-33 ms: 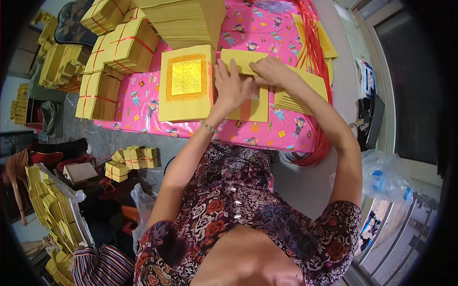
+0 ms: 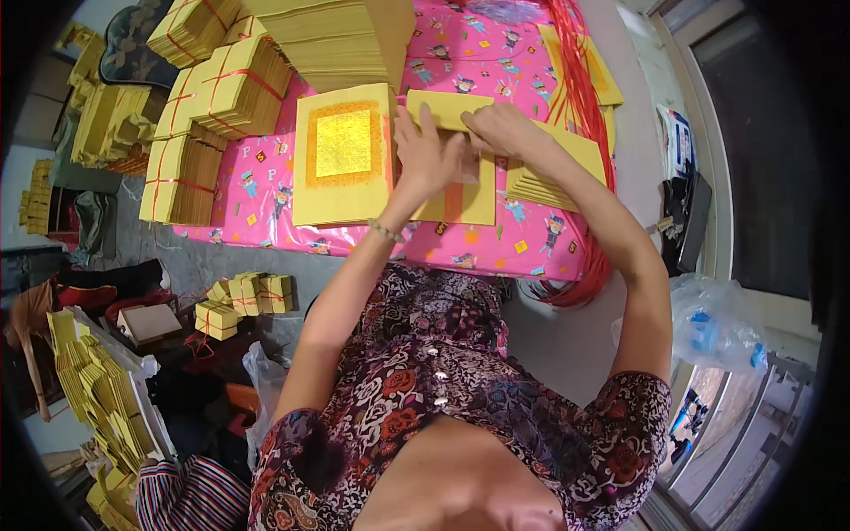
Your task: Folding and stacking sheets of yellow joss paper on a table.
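The folded paper (image 2: 434, 105) looks matt, the gold square (image 2: 344, 143) shiny and crinkled, the tablecloth (image 2: 524, 243) glossy plastic.

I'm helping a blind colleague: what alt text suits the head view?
A person's left hand and right hand work at a yellow, seemingly partly folded sheet on a pink tablecloth. To the left are gold-squared paper and red-tied yellow bundles.

The left hand (image 2: 427, 165) and right hand (image 2: 506, 133) meet on a folded sheet (image 2: 450, 108) on the table (image 2: 257, 212). Just left of this grip lies a paper pile (image 2: 343, 150); farther left stand bundles (image 2: 181, 181). A stack (image 2: 332, 53) rises behind the grip, toward the left. Right of the grip, folded papers (image 2: 531, 188) lie under the right forearm (image 2: 589, 195), with cords (image 2: 577, 62) beyond.
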A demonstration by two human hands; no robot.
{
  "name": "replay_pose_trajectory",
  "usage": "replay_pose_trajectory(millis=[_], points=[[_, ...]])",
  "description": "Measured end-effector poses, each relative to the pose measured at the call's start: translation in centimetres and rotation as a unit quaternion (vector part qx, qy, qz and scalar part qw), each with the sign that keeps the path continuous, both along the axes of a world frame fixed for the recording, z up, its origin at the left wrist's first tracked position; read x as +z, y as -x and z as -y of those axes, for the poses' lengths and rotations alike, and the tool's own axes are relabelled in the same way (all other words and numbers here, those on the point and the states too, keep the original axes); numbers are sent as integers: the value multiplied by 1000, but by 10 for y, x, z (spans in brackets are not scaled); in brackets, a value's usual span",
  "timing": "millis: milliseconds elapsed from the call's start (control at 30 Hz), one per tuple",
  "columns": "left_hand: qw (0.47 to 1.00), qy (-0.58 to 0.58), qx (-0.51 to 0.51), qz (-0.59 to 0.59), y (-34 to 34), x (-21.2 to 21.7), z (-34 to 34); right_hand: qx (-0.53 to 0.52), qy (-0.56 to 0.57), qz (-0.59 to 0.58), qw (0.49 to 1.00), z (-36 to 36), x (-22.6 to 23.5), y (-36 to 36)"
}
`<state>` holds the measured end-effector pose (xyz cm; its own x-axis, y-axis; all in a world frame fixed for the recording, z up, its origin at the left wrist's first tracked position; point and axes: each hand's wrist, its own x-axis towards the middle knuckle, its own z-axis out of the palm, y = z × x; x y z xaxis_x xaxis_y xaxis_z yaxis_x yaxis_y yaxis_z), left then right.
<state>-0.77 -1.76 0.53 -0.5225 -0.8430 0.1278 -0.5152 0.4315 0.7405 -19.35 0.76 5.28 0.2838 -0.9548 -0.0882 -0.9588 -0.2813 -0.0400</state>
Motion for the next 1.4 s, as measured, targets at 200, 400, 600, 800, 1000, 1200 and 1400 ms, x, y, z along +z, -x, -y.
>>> replay_pose_trajectory(millis=[200,400,600,800,1000,1200,1400], points=[[921,-195,116,-316,30,32,43,-23,236,-30,971,-13,8,9],[774,-437,45,-455,17,70,63,-39,308,-62,949,-47,52,6],[755,-458,-57,-465,28,85,39,-180,281,142,932,-101,92,8],[773,-455,-111,-428,51,109,-10,-407,185,481,754,-138,78,51],[884,-347,-176,-260,81,59,-19,-438,199,451,752,-175,5,96],[932,-288,-185,-116,83,19,-17,-455,157,451,751,-183,-20,91],[937,-302,-158,-76,85,7,-17,-487,134,362,783,-182,-24,87]])
